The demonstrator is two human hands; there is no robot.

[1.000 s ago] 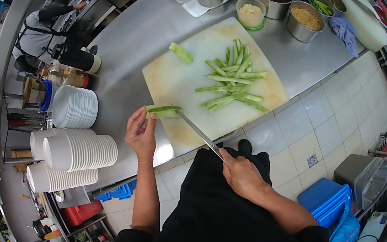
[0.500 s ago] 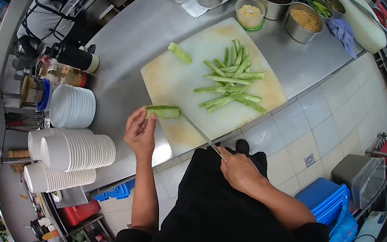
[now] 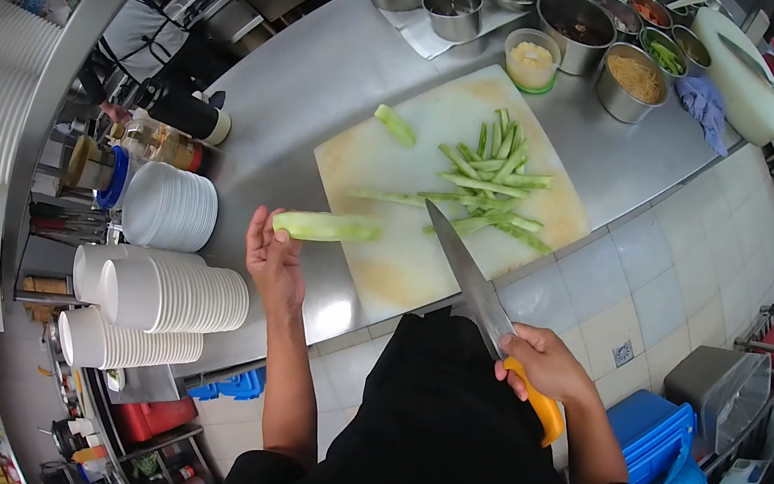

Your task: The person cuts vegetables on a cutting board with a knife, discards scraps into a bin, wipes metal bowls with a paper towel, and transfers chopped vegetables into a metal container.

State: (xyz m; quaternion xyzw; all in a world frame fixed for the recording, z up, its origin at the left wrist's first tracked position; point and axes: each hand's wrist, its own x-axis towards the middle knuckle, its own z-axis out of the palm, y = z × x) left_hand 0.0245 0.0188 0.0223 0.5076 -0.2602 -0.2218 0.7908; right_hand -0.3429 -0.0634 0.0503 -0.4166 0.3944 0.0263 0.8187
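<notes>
Pinched at one end by my left hand is a pale green peeled cucumber piece, held over the left edge of the cutting board. My right hand grips a knife by its orange handle. The blade lies broadside to view, its tip near the pile of green strips on the board. One long strip reaches out left of that pile. A shorter cucumber chunk rests near the board's upper left edge.
Beyond the board stand a tub with a green base, a pot of noodles and other metal pots. Stacked white bowls and plates line the left side. Another person is at the upper left.
The knife has swung right, away from the cucumber piece, and its broad side now shows. A long strip now lies left of the pile. The whole view has shifted slightly.
</notes>
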